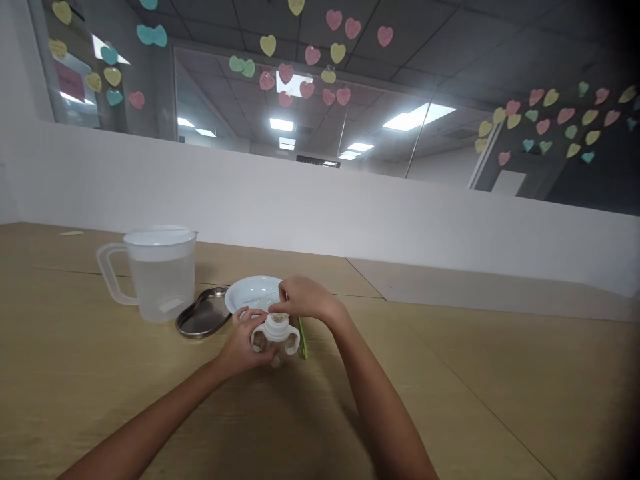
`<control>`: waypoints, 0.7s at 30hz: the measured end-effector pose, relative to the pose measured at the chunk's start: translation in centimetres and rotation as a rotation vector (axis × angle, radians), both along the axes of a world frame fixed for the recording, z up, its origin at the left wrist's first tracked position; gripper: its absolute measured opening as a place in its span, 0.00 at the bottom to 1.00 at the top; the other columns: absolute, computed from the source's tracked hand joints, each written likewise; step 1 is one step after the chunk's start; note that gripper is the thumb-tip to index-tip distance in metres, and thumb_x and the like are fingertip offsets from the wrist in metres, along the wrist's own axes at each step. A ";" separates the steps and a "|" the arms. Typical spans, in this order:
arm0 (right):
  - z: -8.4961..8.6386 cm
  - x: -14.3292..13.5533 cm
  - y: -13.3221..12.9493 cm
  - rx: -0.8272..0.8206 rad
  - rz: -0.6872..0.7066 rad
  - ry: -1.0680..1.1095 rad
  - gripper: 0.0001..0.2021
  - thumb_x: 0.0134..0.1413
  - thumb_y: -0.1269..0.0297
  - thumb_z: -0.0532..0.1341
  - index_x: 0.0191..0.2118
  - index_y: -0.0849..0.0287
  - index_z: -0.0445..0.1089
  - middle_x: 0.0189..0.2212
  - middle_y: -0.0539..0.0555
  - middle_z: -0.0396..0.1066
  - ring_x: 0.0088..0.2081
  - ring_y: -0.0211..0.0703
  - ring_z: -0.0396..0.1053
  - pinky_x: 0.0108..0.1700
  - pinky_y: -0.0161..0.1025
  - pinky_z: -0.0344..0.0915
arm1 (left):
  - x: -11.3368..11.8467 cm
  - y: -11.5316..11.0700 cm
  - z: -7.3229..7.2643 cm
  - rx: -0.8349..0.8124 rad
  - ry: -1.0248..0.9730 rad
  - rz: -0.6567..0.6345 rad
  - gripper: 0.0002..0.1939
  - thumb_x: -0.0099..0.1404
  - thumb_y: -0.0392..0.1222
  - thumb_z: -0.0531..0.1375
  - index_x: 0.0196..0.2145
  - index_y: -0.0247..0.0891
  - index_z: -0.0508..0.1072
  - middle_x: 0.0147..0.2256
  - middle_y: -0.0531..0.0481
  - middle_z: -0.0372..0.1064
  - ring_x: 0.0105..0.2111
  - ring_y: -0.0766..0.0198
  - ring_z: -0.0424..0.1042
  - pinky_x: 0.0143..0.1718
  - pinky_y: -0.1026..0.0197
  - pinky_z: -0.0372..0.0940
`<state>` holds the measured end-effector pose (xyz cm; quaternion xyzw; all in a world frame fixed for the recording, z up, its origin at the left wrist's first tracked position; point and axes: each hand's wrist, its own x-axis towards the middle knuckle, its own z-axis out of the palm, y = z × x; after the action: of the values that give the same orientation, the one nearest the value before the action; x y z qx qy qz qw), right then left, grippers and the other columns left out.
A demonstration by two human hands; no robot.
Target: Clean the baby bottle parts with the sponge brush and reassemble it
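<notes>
A clear baby bottle (277,347) with a white collar and two white side handles stands upright on the table. My left hand (243,343) is wrapped round its left side and lower body. My right hand (305,298) is bent over the bottle's top, its thumb at the clear top piece and its fingers curled down; what they pinch, if anything, is hidden. Just behind the bottle is a white dish (250,288) holding small clear items that I cannot make out, partly covered by my hands. A slim green item (303,339) lies right of the bottle.
On the left stands a translucent measuring jug (163,283) containing clear liquid. A kidney-shaped metal tray (205,315) lies between jug and dish. Behind the wooden table (450,387) rises a white wall (280,200) below windows with heart-shaped paper notes.
</notes>
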<state>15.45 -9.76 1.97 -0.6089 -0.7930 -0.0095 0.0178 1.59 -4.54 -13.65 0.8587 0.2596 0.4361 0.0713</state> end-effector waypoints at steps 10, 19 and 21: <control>0.1 0.8 0.1 0.007 0.252 0.124 0.07 0.43 0.79 0.64 0.29 0.63 0.71 0.25 0.48 0.68 0.27 0.34 0.63 0.27 0.29 0.51 | -0.1 0.2 -0.2 0.006 -0.006 -0.004 0.21 0.50 0.44 0.61 0.43 0.40 0.69 0.42 0.46 0.69 0.46 0.51 0.64 0.51 0.45 0.53; 1.1 1.9 -0.5 0.105 0.314 0.273 0.07 0.45 0.79 0.63 0.31 0.61 0.72 0.31 0.51 0.72 0.35 0.38 0.67 0.35 0.31 0.59 | -0.2 0.2 -0.3 0.019 -0.020 -0.001 0.22 0.51 0.45 0.61 0.44 0.39 0.68 0.43 0.45 0.69 0.46 0.52 0.64 0.51 0.47 0.54; 1.4 2.0 -0.9 0.166 0.295 0.327 0.06 0.46 0.77 0.63 0.32 0.61 0.72 0.32 0.51 0.72 0.35 0.38 0.68 0.37 0.32 0.59 | -0.3 0.3 -0.4 0.014 -0.020 -0.002 0.23 0.51 0.46 0.61 0.46 0.39 0.67 0.43 0.45 0.68 0.46 0.52 0.64 0.51 0.47 0.54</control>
<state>17.47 -10.64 3.40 -0.4762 -0.8565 0.0268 0.1971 1.30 -4.23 -14.02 0.8550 0.2550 0.4463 0.0683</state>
